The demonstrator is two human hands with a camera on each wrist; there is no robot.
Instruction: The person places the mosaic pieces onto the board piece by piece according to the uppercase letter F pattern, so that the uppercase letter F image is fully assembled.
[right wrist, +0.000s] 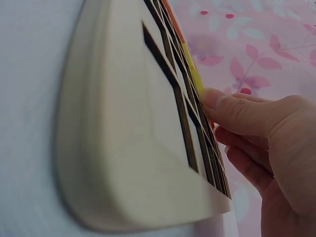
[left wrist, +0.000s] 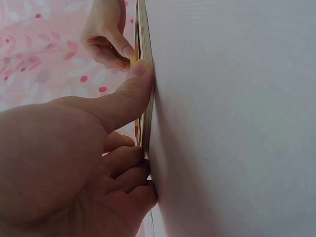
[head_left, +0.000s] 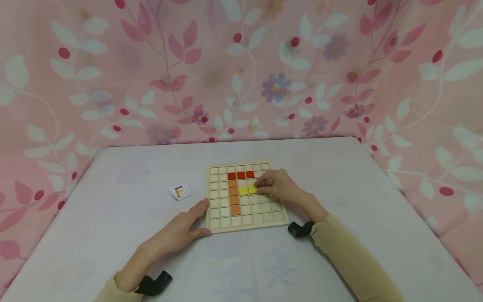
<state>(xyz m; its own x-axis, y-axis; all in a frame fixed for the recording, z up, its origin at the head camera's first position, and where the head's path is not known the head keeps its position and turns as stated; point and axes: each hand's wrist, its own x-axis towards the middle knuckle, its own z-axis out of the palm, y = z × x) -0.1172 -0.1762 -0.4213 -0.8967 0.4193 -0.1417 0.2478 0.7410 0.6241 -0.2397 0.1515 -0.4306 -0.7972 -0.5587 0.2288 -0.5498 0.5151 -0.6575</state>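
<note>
A wooden grid board (head_left: 222,230) with pale square tiles lies on the table. Three red tiles (head_left: 240,175) form a row near its far side, and several orange tiles (head_left: 234,200) run in a column toward me. Beside that column are two yellow tiles (head_left: 243,191). My right hand (head_left: 281,185) pinches the right-hand yellow tile (right wrist: 196,79) between thumb and fingertips, at the board's surface. At the near left corner my left hand (head_left: 179,230) rests against the board, thumb along the front edge (left wrist: 145,116) and fingers at the left side; its fingertips are partly hidden.
A small creased paper (head_left: 181,191) printed with a coloured grid lies left of the board. The white-covered table (head_left: 241,264) extends around the board, with a pink floral cloth (head_left: 226,75) hanging behind. Black wrist devices (head_left: 300,229) sit close to the tabletop.
</note>
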